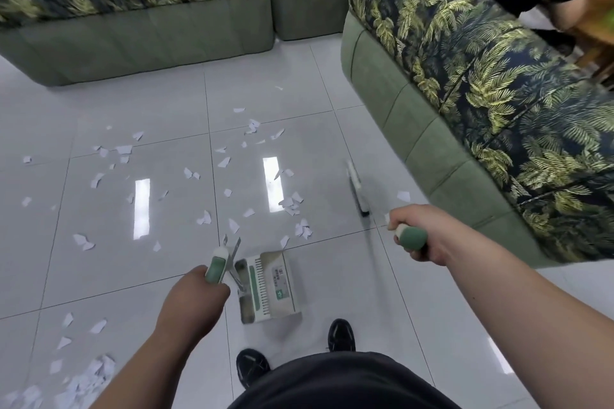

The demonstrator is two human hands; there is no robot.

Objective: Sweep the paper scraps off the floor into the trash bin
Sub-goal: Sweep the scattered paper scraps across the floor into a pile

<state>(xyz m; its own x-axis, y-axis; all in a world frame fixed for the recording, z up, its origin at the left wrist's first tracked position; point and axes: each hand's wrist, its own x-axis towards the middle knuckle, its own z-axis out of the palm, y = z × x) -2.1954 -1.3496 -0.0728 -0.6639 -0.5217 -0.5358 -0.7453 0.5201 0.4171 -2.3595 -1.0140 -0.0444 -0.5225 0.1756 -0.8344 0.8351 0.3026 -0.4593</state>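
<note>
right hand (423, 236) tight around broom handle (412, 238), left hand (196, 295) around dustpan handle (216, 265), paper scraps (233, 226) ahead

The dustpan handle (216, 265) in the left fingers (198, 276) and the broom handle (412, 238) in the right fingers (400, 217) are green tipped white, beyond them white paper scraps (223, 162) speckle the glossy pale-grey floor (99, 103), and right of them the sofa (398, 103) is olive under dark, yellow-green fern-print cushions (498, 93).

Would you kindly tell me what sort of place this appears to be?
Probably a living room or lounge: green sofas with leaf-print cushions stand on a glossy tiled floor, where paper scraps lie scattered.
</note>
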